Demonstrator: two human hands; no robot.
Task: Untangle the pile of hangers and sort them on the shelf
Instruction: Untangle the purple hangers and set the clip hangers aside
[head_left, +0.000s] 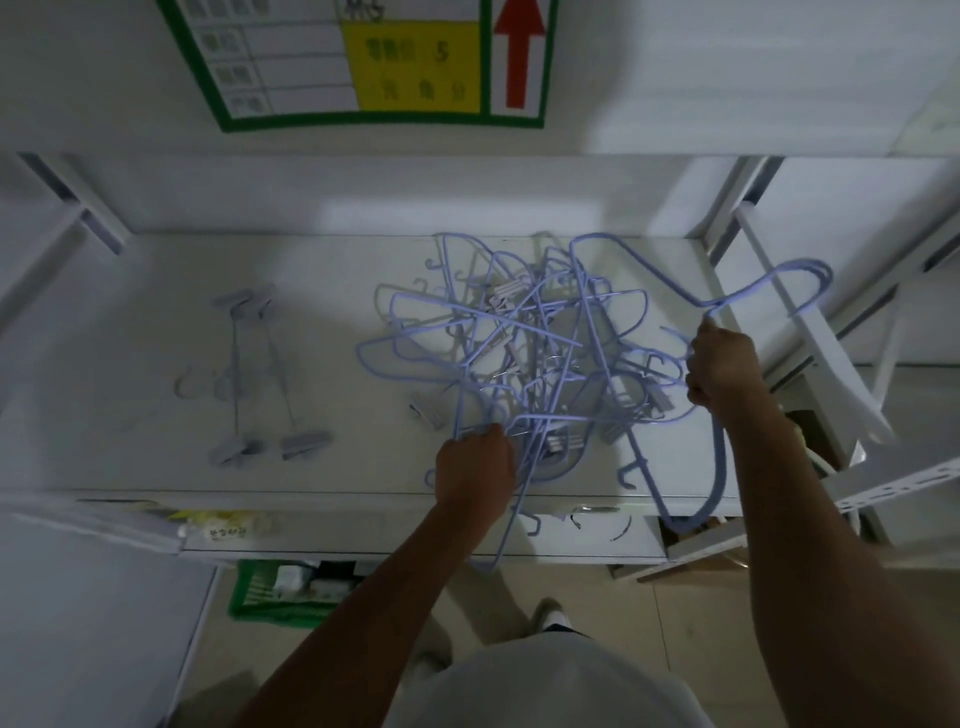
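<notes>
A tangled pile of light blue wire hangers (524, 343) lies on the white shelf (332, 467), right of its middle. My left hand (475, 467) grips wires at the pile's near edge. My right hand (719, 369) grips a blue hanger (769, 283) lifted at the pile's right side, its long loop hanging down past the shelf's front edge. Two grey clip hangers (260, 379) lie side by side on the left part of the shelf, apart from the pile.
A green-framed sign (363, 62) with a red arrow hangs on the wall behind. White shelf posts (810, 322) stand at the right. A green crate (280, 592) sits on the floor below the shelf.
</notes>
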